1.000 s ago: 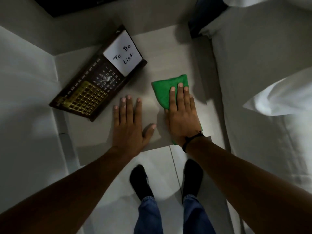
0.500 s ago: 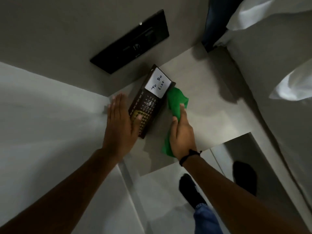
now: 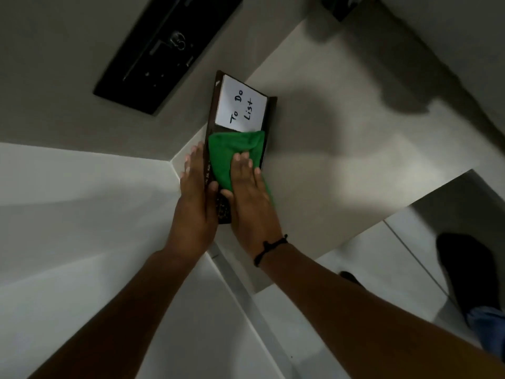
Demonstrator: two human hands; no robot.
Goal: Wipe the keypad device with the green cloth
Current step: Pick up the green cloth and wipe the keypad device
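Dark rectangular keypad device (image 3: pixel 240 113), white "To Do List" note at its far end: laid on the pale worktop (image 3: pixel 341 165). Soft green cloth (image 3: pixel 232 151): pressed flat onto the keypad under the open-palmed right hand (image 3: pixel 250 195), evidently for wiping. Left hand (image 3: pixel 192 198): laid open along the device's left edge, thumb over it, apparently steadying it.

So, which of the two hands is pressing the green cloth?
The right hand, the one with the black wrist band, presses the green cloth on the keypad device; the left hand only steadies its edge.

A dim grey wall (image 3: pixel 68 64) carries a black panel (image 3: pixel 166 50) above a pale tabletop (image 3: pixel 341 160).
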